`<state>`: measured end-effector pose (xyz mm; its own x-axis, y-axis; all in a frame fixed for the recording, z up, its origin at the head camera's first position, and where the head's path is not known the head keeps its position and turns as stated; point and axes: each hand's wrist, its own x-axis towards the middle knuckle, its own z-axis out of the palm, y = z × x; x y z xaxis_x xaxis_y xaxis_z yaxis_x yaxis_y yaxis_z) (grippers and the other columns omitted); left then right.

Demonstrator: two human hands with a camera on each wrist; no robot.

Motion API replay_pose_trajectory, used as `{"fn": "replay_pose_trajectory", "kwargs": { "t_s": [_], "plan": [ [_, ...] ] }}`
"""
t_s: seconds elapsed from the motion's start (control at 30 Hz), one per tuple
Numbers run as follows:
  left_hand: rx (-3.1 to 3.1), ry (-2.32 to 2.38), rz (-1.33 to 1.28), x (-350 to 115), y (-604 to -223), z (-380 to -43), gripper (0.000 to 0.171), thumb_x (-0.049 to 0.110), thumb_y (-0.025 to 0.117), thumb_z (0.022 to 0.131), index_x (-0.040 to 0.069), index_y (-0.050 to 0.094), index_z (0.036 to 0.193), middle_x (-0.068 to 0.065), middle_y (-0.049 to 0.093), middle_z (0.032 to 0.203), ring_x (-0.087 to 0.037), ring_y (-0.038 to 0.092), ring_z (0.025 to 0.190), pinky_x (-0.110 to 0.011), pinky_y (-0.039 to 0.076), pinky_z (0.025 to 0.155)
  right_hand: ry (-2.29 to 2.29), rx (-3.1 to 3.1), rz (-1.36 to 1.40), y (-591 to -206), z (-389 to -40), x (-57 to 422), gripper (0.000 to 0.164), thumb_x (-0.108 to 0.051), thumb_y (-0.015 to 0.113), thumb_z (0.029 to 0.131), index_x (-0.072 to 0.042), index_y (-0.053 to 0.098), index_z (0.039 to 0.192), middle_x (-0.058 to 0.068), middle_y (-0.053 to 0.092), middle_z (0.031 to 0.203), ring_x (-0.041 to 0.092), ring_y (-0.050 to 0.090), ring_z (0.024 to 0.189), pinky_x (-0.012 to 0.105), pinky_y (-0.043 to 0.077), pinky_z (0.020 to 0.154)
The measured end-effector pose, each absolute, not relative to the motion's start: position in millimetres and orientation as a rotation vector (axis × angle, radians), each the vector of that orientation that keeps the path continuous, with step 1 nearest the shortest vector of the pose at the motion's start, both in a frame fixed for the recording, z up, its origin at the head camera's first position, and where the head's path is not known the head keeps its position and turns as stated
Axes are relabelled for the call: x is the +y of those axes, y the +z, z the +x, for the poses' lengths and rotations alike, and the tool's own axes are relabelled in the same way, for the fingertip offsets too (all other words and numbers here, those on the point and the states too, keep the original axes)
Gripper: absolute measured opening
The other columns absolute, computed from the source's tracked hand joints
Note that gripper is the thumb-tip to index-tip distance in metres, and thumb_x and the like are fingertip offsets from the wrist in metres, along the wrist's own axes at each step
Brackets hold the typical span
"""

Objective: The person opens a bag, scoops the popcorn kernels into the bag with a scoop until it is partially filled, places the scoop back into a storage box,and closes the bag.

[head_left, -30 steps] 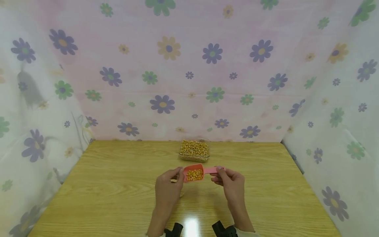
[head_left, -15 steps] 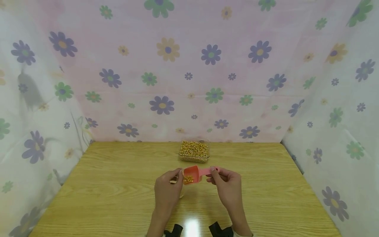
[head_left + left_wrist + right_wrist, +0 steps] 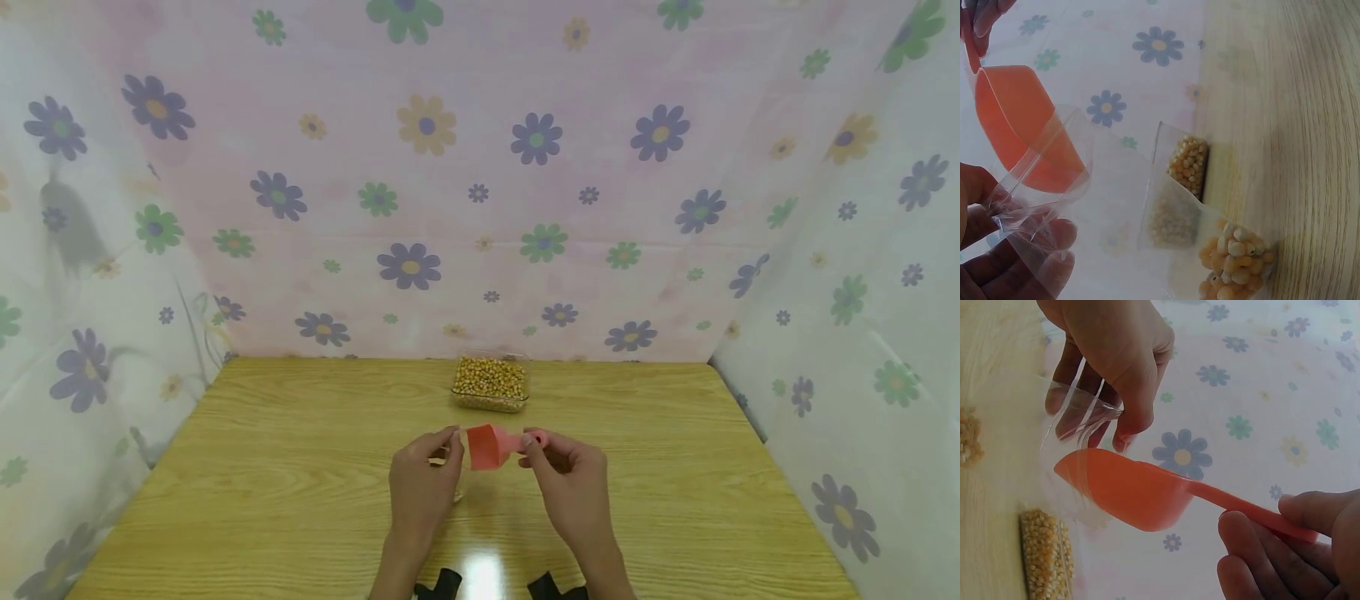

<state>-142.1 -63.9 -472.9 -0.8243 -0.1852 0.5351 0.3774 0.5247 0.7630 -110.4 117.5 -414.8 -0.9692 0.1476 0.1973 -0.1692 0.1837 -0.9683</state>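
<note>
Scoop (image 3: pixel 483 447), its bowl showing no load, is held up over the counter (image 3: pixel 285 467), its lip apparently inside the mouth of a clear bag (image 3: pixel 1110 206). At its 3 o'clock the right hand (image 3: pixel 573 483) pinches the handle (image 3: pixel 1241 506), thumb against bent fingers; at 9 o'clock the left hand (image 3: pixel 426 475) has its fingers drawn together on the bag's crumpled rim. That limp film looks the likeliest trouble: should the pinch slacken, or the lip snag it, the mouth could fold and the kernels (image 3: pixel 1238 262) bunched at the bottom might spill. From above, the left hand hides most of the bag. Farther, at 12 o'clock, beyond scoop and hands, stands a clear box (image 3: pixel 489 406) of corn; behind it hangs flowered cloth (image 3: pixel 480 225).
</note>
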Motion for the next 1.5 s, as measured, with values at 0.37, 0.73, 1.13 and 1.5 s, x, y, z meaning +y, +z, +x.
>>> {"fn": "replay_pose_trajectory", "kwargs": {
  "t_s": [0.37,0.73,1.13,1.5],
  "plan": [
    [-2.169,-1.315,-0.149,-64,-473,-144,0.014,-0.001,0.071,0.091,0.001,0.081,0.099,-0.006,0.077,0.082,-0.017,0.072,0.067,-0.016,0.054,0.056,1.819,-2.226,0.037,-414,-107,115,0.02,-0.017,0.072,0.096,-0.001,0.079,0.105,0.009,0.078,0.088,0.011,0.072,0.072,0.025,0.058,0.064],
    [-2.196,-1.422,-0.068,-66,-472,-143,0.014,0.005,0.071,0.093,0.002,0.081,0.102,-0.003,0.076,0.081,-0.015,0.072,0.069,-0.019,0.056,0.058,1.761,-2.196,0.069,-416,-105,122,0.014,-0.013,0.073,0.095,-0.002,0.08,0.101,0.007,0.078,0.082,0.009,0.071,0.069,0.026,0.058,0.06],
    [-2.184,-1.481,0.026,-67,-470,-143,0.015,0.005,0.068,0.095,0.002,0.081,0.104,-0.009,0.078,0.086,-0.014,0.071,0.068,-0.018,0.055,0.056,1.666,-2.158,0.106,-406,-110,137,0.013,-0.01,0.071,0.096,-0.001,0.08,0.101,0.009,0.077,0.083,0.008,0.071,0.069,0.025,0.058,0.062],
    [-2.191,-1.519,0.054,-66,-469,-144,0.016,0.007,0.068,0.096,0.001,0.081,0.104,-0.01,0.078,0.086,-0.017,0.072,0.069,-0.016,0.053,0.053,1.64,-2.152,0.078,-416,-126,149,0.014,-0.009,0.07,0.097,0.0,0.08,0.101,0.014,0.077,0.085,0.006,0.07,0.067,0.025,0.052,0.053]
  ]
}}
